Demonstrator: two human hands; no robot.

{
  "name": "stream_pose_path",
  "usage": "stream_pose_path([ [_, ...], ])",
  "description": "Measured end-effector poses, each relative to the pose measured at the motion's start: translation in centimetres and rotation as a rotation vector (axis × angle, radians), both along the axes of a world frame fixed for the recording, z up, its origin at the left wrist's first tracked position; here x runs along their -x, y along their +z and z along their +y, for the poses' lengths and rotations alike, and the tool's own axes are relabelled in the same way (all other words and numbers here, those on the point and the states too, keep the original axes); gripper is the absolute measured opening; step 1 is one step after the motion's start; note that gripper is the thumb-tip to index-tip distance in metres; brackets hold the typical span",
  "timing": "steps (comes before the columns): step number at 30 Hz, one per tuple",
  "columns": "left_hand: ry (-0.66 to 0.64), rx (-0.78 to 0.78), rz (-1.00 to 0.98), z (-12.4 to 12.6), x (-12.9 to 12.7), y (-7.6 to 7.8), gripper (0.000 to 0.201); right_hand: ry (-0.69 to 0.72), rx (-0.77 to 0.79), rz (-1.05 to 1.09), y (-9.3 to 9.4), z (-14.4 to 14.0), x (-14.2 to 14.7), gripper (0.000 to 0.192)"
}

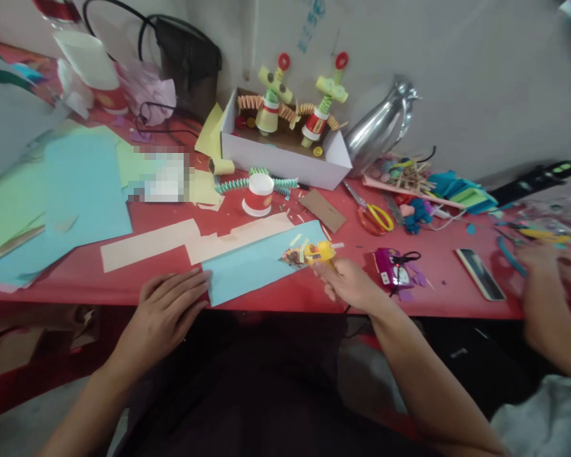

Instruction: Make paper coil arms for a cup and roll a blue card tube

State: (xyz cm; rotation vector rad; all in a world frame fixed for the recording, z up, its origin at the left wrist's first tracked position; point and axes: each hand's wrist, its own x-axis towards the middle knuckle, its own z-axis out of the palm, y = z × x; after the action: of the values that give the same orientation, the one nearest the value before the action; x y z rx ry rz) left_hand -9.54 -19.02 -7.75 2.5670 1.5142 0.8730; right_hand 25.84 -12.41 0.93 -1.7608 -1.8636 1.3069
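Note:
My right hand [345,282] is closed around the handle of a small yellow hot glue gun [320,252], a clear glue stick poking out of its back end. The gun's patterned front lies over a blue paper sheet [247,263], where a few pale scraps also show. Flat on the table edge, my left hand [176,301] has its fingers stretched out, the tips at the blue sheet's left corner. Peach paper strips [147,244] lie just beyond it. A paper cup [259,193] with folded green paper arms stands behind the sheets.
A white box [285,162] at the back holds two paper-cup figures. Scissors [375,216], a steel jug [378,127], a purple device [393,270] and a phone [480,274] are to the right. Another person's hands [545,260] work at the far right. Coloured sheets [85,184] cover the left.

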Motion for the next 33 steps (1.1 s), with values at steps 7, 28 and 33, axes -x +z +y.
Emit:
stream_pose_path([
  [7, -0.011, -0.046, 0.02, 0.4, 0.2, -0.3, 0.036, -0.141, -0.047, 0.0, -0.2, 0.9, -3.7, 0.058],
  [28, 0.001, -0.01, -0.002, 0.6, 0.4, -0.8, 0.035, -0.178, -0.129, -0.106, -0.1, 2.3, -5.7, 0.056],
  [33, 0.001, -0.023, 0.009, 0.6, 0.4, -0.6, 0.034, -0.237, -0.154, -0.246, 0.6, 2.4, -6.1, 0.058],
])
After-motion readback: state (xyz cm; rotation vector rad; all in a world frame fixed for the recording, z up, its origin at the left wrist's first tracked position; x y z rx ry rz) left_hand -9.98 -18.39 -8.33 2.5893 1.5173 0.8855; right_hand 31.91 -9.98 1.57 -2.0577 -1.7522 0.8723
